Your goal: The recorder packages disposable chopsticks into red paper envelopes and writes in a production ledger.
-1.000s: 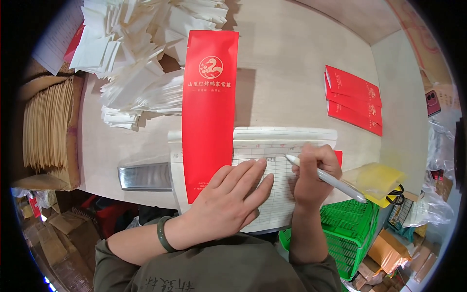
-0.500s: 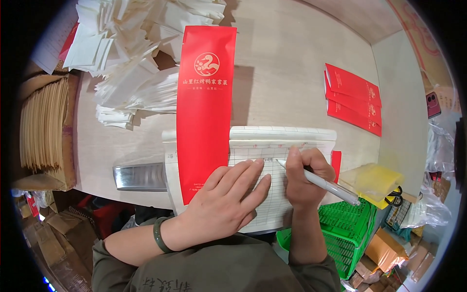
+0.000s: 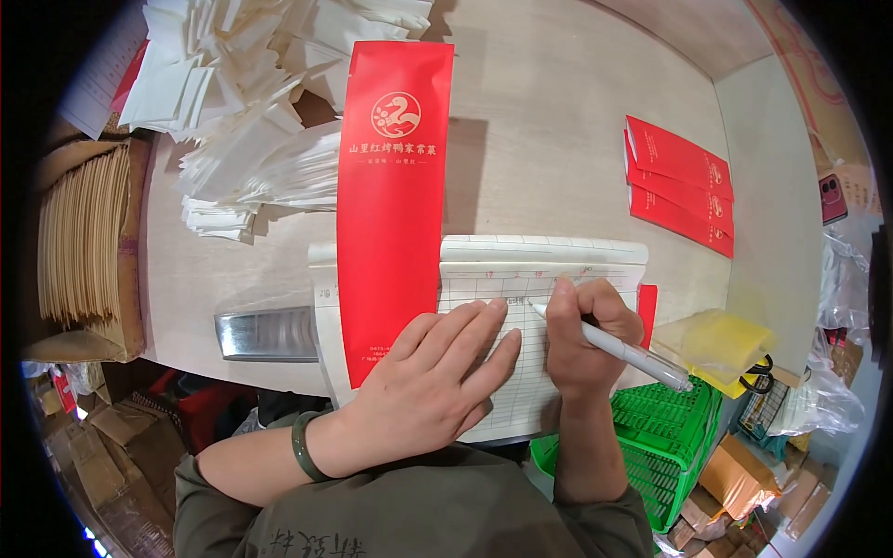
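Head view: the left forearm enters from the lower left edge, bent inward, wearing a dark green bangle [image 3: 310, 446] at the wrist. The left hand [image 3: 428, 386] lies flat and open, palm down, fingers spread slightly and pointing up and to the right; it presses on the white ruled paper form pad [image 3: 544, 270] and overlaps the lower end of the long red printed paper sleeve [image 3: 393, 195], which lies lengthwise over the pad's left part. The right forearm rises almost straight from the lower edge, just right of the left hand. The right hand [image 3: 584, 335] is curled closed around a white pen [image 3: 619, 349], its tip touching the pad just above the left fingertips, its barrel slanting down and to the right. The pad sits at the near edge of the pale wooden table [image 3: 558, 121]. Above and left of the pad lies a heap of white paper sleeves [image 3: 251, 139]; far left, a stack of tan paper envelopes [image 3: 79, 232]. Right of the pad, well apart, lies a stack of red flat packets [image 3: 679, 181]. Below the pad's right corner stands a green plastic basket [image 3: 665, 446], with a yellow bag [image 3: 721, 339] just beside the pen's end.
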`<action>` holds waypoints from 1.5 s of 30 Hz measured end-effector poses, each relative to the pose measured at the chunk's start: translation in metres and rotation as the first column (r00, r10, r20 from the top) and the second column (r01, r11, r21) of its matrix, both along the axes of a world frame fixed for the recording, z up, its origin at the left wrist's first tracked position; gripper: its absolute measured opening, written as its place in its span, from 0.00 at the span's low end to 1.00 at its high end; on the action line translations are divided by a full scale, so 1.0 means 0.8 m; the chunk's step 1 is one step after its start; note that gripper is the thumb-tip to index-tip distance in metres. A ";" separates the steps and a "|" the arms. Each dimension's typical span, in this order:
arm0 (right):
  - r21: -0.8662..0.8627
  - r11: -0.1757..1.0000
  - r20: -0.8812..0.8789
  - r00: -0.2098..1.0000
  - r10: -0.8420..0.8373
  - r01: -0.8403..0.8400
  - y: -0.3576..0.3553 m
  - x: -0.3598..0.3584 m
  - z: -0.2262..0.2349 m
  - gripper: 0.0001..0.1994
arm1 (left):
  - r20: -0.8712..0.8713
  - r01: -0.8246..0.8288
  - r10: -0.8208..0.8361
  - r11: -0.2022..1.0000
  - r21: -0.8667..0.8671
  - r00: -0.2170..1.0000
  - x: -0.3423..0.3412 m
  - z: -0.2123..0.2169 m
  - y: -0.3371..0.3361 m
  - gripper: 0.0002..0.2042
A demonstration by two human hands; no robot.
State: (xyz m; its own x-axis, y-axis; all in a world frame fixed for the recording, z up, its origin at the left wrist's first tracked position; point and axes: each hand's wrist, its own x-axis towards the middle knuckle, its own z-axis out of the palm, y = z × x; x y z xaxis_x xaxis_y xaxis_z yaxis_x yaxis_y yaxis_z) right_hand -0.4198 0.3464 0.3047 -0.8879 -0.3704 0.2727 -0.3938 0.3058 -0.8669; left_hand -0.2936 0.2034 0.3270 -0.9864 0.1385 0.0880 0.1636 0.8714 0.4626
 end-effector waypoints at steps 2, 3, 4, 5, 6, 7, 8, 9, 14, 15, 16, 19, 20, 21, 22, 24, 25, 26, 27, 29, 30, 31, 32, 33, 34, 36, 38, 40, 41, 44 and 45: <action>-0.002 1.000 0.001 1.000 0.005 -0.005 -0.001 0.000 0.001 0.18 | 0.003 0.004 -0.004 1.000 -0.001 1.000 0.000 0.000 0.000 0.33; -0.001 1.000 0.011 1.000 -0.010 0.010 -0.002 0.000 0.001 0.18 | 0.004 0.004 -0.004 1.000 -0.001 1.000 0.000 0.000 0.000 0.33; 0.000 1.000 0.020 0.999 -0.026 0.026 -0.002 0.001 0.002 0.18 | 0.003 0.004 -0.004 1.000 -0.005 1.000 0.000 0.000 0.000 0.33; -0.001 1.000 0.020 0.999 -0.026 0.026 -0.003 0.001 0.002 0.18 | 0.001 0.004 -0.004 1.000 -0.009 1.000 0.000 0.000 0.000 0.33; -0.005 1.000 0.019 1.000 -0.024 0.025 -0.003 0.000 0.003 0.18 | 0.002 0.004 -0.004 1.000 -0.009 1.000 0.000 0.000 0.000 0.33; -0.009 1.000 0.017 1.000 -0.024 0.024 -0.003 0.000 0.003 0.18 | 0.004 0.006 -0.006 1.000 -0.009 1.000 0.000 0.000 0.000 0.33; -0.009 1.000 0.017 1.000 -0.024 0.024 -0.003 0.001 0.004 0.18 | 0.006 0.009 -0.009 1.000 -0.009 1.000 0.000 0.000 0.000 0.34; 0.005 1.000 0.020 0.999 -0.025 0.025 -0.002 0.001 0.003 0.18 | 0.006 0.009 -0.009 1.000 -0.009 1.000 0.000 0.000 0.000 0.34; -0.023 0.999 0.079 0.996 -0.043 0.045 0.001 0.002 0.002 0.17 | 0.007 0.007 -0.006 1.000 -0.021 1.000 0.000 0.001 0.000 0.34; -0.006 0.999 0.051 0.998 -0.040 0.041 0.000 0.001 0.002 0.17 | 0.007 0.007 -0.007 1.000 -0.021 1.000 0.000 0.001 0.000 0.34; 0.011 0.999 0.023 0.999 -0.036 0.036 -0.001 0.000 0.002 0.17 | 0.008 0.008 -0.008 1.000 -0.016 1.000 0.000 0.001 0.000 0.34; 0.017 1.000 0.018 1.000 -0.001 0.001 0.001 -0.001 0.003 0.17 | 0.005 0.008 -0.008 1.000 -0.009 1.000 0.000 -0.001 0.000 0.34; 0.018 1.000 0.017 1.000 -0.002 0.002 -0.001 -0.001 0.001 0.17 | 0.002 0.008 -0.008 1.000 -0.007 1.000 0.000 -0.001 0.001 0.34; -0.023 1.000 0.026 0.999 -0.019 0.020 -0.003 -0.001 -0.002 0.18 | 0.001 0.009 -0.009 1.000 -0.007 1.000 -0.001 0.000 0.001 0.34; -0.064 0.997 0.037 0.999 -0.035 0.037 -0.005 -0.001 -0.004 0.19 | 0.000 0.006 -0.006 1.000 -0.008 1.000 -0.001 0.000 0.000 0.34; -0.056 0.998 0.032 0.999 -0.032 0.034 -0.004 -0.001 -0.003 0.19 | -0.002 0.003 -0.003 1.000 -0.008 1.000 -0.001 0.000 0.000 0.34; -0.048 0.998 0.026 0.999 -0.027 0.028 -0.004 -0.002 -0.002 0.19 | -0.006 0.003 -0.003 1.000 -0.011 1.000 -0.001 0.000 0.000 0.34; -0.049 0.998 0.025 0.999 -0.027 0.029 -0.003 -0.002 -0.003 0.19 | -0.009 0.002 -0.003 1.000 -0.014 1.000 -0.001 0.000 0.000 0.34; -0.058 0.998 0.034 0.999 -0.031 0.033 -0.002 -0.002 -0.006 0.19 | -0.010 0.003 -0.003 1.000 -0.015 1.000 -0.001 0.000 0.000 0.34; -0.068 0.997 0.043 0.999 -0.034 0.037 -0.002 -0.002 -0.007 0.19 | -0.015 0.002 -0.002 1.000 -0.010 1.000 -0.001 -0.001 0.000 0.33; -0.069 0.997 0.037 0.999 -0.031 0.034 -0.004 -0.002 -0.006 0.19 | -0.015 0.002 -0.002 1.000 -0.011 1.000 -0.001 -0.001 0.000 0.33; -0.073 0.997 0.032 0.999 -0.027 0.029 -0.006 -0.002 -0.005 0.19 | -0.014 0.003 -0.003 1.000 -0.011 1.000 -0.001 0.000 0.000 0.33; -0.077 0.997 0.032 0.999 -0.024 0.026 -0.006 -0.002 -0.003 0.19 | -0.013 0.003 -0.003 1.000 -0.012 1.000 -0.001 0.000 -0.001 0.33; -0.039 0.999 0.025 0.999 -0.024 0.025 -0.003 -0.002 -0.002 0.19 | -0.013 0.000 0.000 1.000 -0.016 1.000 -0.001 0.000 -0.001 0.33; -0.003 1.000 0.018 1.000 -0.023 0.023 -0.002 -0.002 0.000 0.18 | -0.014 -0.001 0.001 1.000 0.002 1.000 -0.001 0.000 0.000 0.32; -0.024 1.000 0.030 0.999 -0.015 0.016 -0.004 -0.001 0.002 0.18 | -0.016 -0.010 0.010 1.000 0.012 1.000 0.001 0.002 -0.002 0.32; -0.047 0.999 0.037 0.999 -0.010 0.012 -0.002 -0.002 0.001 0.18 | -0.029 0.036 -0.033 0.994 0.103 0.999 0.001 0.005 -0.006 0.30; -0.067 0.997 0.064 0.998 -0.026 0.030 0.001 -0.001 0.001 0.17 | -0.092 0.028 -0.019 0.995 0.099 0.996 0.015 0.016 -0.016 0.31; -0.076 0.997 0.065 0.998 -0.025 0.030 0.001 0.000 0.004 0.17 | -0.152 0.026 -0.011 0.994 0.103 0.988 0.022 0.023 -0.023 0.32; -0.162 0.982 0.204 0.977 -0.067 0.101 0.004 0.000 0.012 0.17 | -0.119 -0.406 0.399 0.913 -0.044 0.909 0.032 0.037 -0.037 0.38; -0.125 0.988 0.180 0.981 -0.069 0.092 0.007 0.001 0.008 0.17 | -0.025 -0.459 0.459 0.888 0.027 0.888 0.033 0.032 -0.048 0.44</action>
State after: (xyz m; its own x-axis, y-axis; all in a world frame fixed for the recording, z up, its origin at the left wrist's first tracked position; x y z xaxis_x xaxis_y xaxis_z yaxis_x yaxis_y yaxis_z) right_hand -0.4191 0.3519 0.3111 -0.9515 -0.2670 0.1530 -0.2120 0.2083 -0.9548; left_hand -0.2673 0.1651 0.3528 -0.9364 -0.3309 0.1167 -0.2381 0.8435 0.4814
